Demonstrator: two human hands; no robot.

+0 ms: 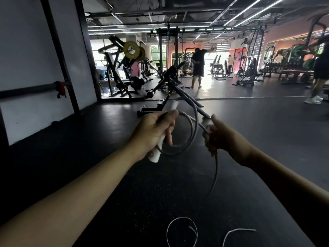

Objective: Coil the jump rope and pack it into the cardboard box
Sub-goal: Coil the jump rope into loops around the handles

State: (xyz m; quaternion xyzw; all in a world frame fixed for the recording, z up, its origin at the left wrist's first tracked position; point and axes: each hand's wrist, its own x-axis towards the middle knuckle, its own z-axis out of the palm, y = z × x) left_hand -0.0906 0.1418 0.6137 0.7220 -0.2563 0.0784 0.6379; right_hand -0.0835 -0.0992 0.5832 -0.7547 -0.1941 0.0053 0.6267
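My left hand [154, 131] is closed around a white jump rope handle [156, 154], whose two ends stick out above and below the fist. A grey rope [193, 129] loops out from that hand in one or two turns. My right hand [220, 138] pinches the rope just right of the loop. From there the rope hangs down [214, 177] to the black floor, where its loose end lies in curls [181, 230] near the bottom edge. No cardboard box is in view.
Black rubber gym floor [124, 175] spreads all around. A black bench frame [170, 90] stands just beyond my hands. A rack with a barbell [58, 88] lines the left wall. People stand far ahead [198, 65] and at the right edge [318, 77].
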